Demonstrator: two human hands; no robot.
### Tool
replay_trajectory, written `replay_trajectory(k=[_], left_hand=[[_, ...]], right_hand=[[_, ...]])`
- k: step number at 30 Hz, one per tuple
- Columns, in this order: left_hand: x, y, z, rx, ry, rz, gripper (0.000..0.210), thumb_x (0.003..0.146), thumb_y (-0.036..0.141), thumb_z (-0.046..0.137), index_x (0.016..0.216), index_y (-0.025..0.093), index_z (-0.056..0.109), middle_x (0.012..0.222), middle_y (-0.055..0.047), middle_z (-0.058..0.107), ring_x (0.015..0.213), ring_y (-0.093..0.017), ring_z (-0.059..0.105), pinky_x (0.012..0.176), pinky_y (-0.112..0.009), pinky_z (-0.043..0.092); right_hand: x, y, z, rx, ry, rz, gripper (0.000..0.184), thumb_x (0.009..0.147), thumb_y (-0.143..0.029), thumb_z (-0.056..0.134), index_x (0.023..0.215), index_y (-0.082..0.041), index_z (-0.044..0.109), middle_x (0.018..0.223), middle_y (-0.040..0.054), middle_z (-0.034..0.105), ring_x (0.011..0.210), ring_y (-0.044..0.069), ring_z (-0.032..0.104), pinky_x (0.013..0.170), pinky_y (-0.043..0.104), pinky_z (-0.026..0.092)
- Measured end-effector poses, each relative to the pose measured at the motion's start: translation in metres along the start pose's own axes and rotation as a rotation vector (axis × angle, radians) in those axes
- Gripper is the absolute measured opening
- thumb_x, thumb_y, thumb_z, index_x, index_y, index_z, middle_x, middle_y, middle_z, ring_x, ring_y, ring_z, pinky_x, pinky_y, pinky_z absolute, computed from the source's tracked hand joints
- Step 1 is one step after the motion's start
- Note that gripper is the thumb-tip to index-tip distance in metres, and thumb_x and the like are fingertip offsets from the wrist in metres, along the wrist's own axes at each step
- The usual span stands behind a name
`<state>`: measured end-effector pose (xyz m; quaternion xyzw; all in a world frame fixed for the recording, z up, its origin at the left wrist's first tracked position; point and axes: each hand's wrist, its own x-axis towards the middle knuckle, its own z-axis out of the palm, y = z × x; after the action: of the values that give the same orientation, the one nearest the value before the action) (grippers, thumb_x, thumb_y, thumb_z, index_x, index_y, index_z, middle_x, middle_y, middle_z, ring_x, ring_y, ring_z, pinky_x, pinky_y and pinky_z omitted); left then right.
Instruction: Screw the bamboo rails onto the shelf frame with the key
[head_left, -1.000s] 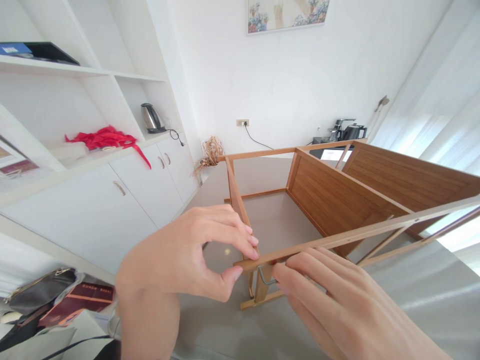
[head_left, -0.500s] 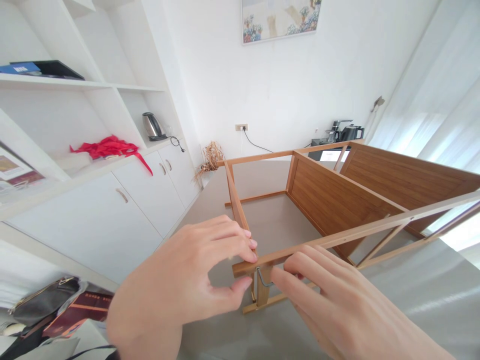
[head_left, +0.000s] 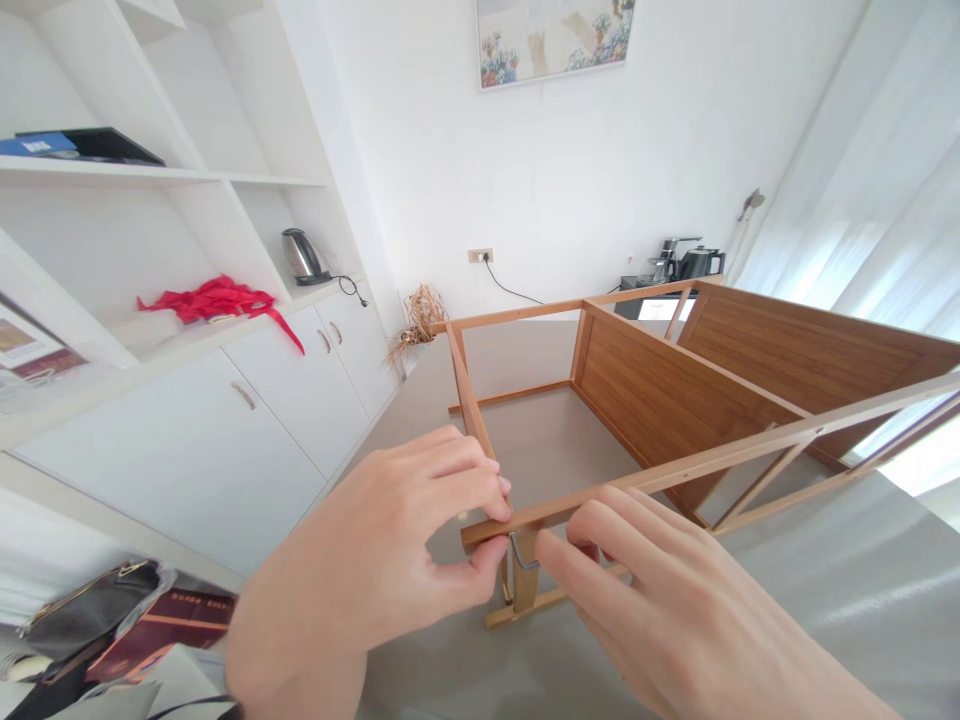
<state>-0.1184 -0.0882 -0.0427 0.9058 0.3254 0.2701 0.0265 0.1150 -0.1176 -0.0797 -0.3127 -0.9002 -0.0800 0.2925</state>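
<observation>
A wooden shelf frame [head_left: 720, 455] with brown slatted panels lies on its side on a grey tabletop. At its near corner, my left hand [head_left: 382, 550] pinches the end of the long rail, fingers on top and thumb below. An L-shaped hex key [head_left: 523, 552] sits with its short end at the rail's underside, just right of my left thumb. My right hand [head_left: 652, 590] is curled at the key's free end, with the index fingertip against it. The right thumb is hidden behind the fingers.
The grey tabletop [head_left: 420, 650] spreads beneath the frame. White cabinets [head_left: 180, 430] with shelves line the left, holding a steel kettle [head_left: 301, 255] and red ribbon [head_left: 214, 300]. Bags [head_left: 97, 610] lie at lower left. A black kettle [head_left: 700, 263] stands at the back right.
My left thumb has come up against the rail, closing the gap to the fingers. My right hand and the hex key have barely moved, and the view has shifted slightly.
</observation>
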Motion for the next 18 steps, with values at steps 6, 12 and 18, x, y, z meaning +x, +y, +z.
replay_trajectory(k=[6,12,18], left_hand=[[0.0011,-0.0002,0.0012,0.019,-0.002,0.002,0.015,0.077,0.011,0.063,0.086,0.024,0.062,0.085,-0.001,0.066,0.092,-0.018,0.065,0.08,-0.028,0.056],[0.0017,0.0016,0.0022,0.021,-0.024,-0.015,0.015,0.076,0.012,0.062,0.085,0.024,0.06,0.086,-0.002,0.063,0.091,-0.018,0.062,0.078,-0.028,0.054],[0.0011,0.0006,0.005,0.005,-0.059,-0.045,0.017,0.074,0.012,0.06,0.086,0.024,0.056,0.089,-0.002,0.06,0.087,-0.018,0.057,0.075,-0.029,0.051]], right_hand=[[0.0005,0.0021,0.0033,0.02,-0.007,-0.006,0.025,0.096,-0.005,0.039,0.079,-0.02,0.051,0.075,-0.0006,0.05,0.064,0.014,0.042,0.062,0.028,0.033],[0.0014,0.0018,0.0002,0.052,-0.013,-0.011,0.024,0.097,-0.008,0.04,0.079,-0.02,0.051,0.073,-0.0014,0.051,0.062,0.013,0.043,0.06,0.027,0.034],[0.0009,0.0005,-0.0065,0.078,0.008,-0.005,0.025,0.097,-0.008,0.043,0.084,-0.02,0.06,0.071,-0.0005,0.053,0.064,0.013,0.049,0.061,0.027,0.041]])
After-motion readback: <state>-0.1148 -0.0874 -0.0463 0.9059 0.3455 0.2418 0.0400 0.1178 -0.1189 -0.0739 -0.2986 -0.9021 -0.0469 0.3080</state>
